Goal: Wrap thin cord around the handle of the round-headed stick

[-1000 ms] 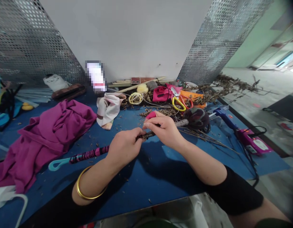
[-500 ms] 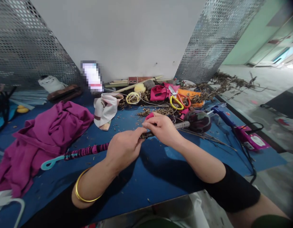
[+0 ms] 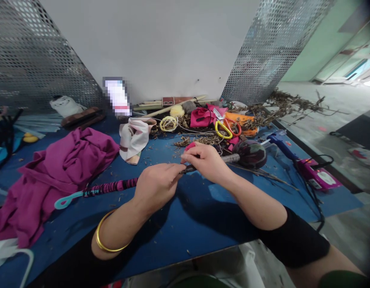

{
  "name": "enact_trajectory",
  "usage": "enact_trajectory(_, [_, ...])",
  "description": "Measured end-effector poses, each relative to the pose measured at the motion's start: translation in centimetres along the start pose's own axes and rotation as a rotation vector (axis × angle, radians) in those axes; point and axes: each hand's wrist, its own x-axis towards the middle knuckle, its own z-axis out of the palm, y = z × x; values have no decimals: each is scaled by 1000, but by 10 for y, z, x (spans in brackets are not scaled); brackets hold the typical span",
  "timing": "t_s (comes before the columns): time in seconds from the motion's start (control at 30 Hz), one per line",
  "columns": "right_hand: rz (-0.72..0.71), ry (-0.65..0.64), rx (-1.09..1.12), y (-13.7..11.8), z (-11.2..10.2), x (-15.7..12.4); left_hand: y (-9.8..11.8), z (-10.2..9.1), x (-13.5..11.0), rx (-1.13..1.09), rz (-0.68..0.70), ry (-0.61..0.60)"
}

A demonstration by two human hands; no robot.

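A long stick [image 3: 113, 186] wrapped in pink and black cord lies across the blue table [image 3: 187, 224], with a teal loop [image 3: 62, 202] at its left end and a dark camouflage cloth ball [image 3: 250, 153] at its right end. My left hand [image 3: 156, 185] is closed around the middle of the stick. My right hand [image 3: 205, 161] pinches the stick just to the right, fingers closed, with something pink [image 3: 191, 145] showing behind its fingers.
A magenta cloth [image 3: 55, 170] is heaped at the left. A white cloth [image 3: 133, 136], yellow rubber bands [image 3: 167, 123], yellow-handled scissors [image 3: 223, 127], pink fabric and dry twigs [image 3: 281, 104] crowd the back. A blue and purple glue gun [image 3: 305, 168] with its cable lies at the right.
Both hands stay on the stick with small finger shifts. The teal looped end has swung slightly, and the view has drifted a little.
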Motion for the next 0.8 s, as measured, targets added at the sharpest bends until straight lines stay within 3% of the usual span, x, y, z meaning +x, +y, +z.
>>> enact_trajectory(0.13, [129, 8, 221, -2, -22, 1, -5, -5, 1, -29, -62, -13])
enact_trajectory(0.27, [239, 25, 592, 2, -61, -2, -21, -15, 4, -122, -229, -27])
enact_trajectory(0.5, [238, 290, 816, 29, -131, -9, -45, -34, 7, -311, -435, -21])
enact_trajectory(0.63, [294, 436, 721, 61, -140, -1, -46, -41, 9, -442, -493, -68])
enact_trajectory(0.73, [275, 608, 481, 84, -129, 11, -43, -44, 12, -623, -569, -121])
enact_trajectory(0.8, [219, 652, 328, 94, -119, 17, -40, -46, 13, -764, -630, -149])
